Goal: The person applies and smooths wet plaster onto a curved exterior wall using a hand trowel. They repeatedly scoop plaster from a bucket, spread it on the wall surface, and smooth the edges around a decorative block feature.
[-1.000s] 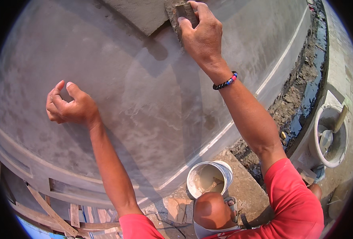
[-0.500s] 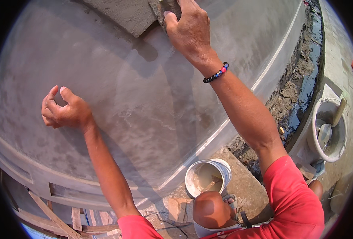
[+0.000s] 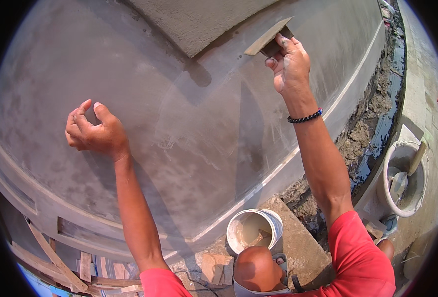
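Observation:
My right hand (image 3: 292, 67) grips a small plastering float (image 3: 270, 36) by the block on its back. The float is tilted, its thin plate edge towards me, and looks lifted off the smooth grey cement wall (image 3: 189, 133). Just left of it is the corner of a raised, rough cement panel (image 3: 199, 24), with a damp dark patch (image 3: 199, 75) below the corner. My left hand (image 3: 97, 128) hovers before the wall at the left, fingers loosely curled and thumb apart, nothing visible in it.
A white bucket (image 3: 232, 234) of murky water stands by my knee. At the right, a larger pale bucket (image 3: 387, 190) holds a trowel (image 3: 398, 187). A muddy trench (image 3: 362, 119) runs along the wall's foot. Wooden planks (image 3: 55, 252) lie at the lower left.
My right hand has drawn the float away from the raised panel, rightward and down, turning the wrist and tilting the float. My left hand has shifted slightly right; the view has moved a little.

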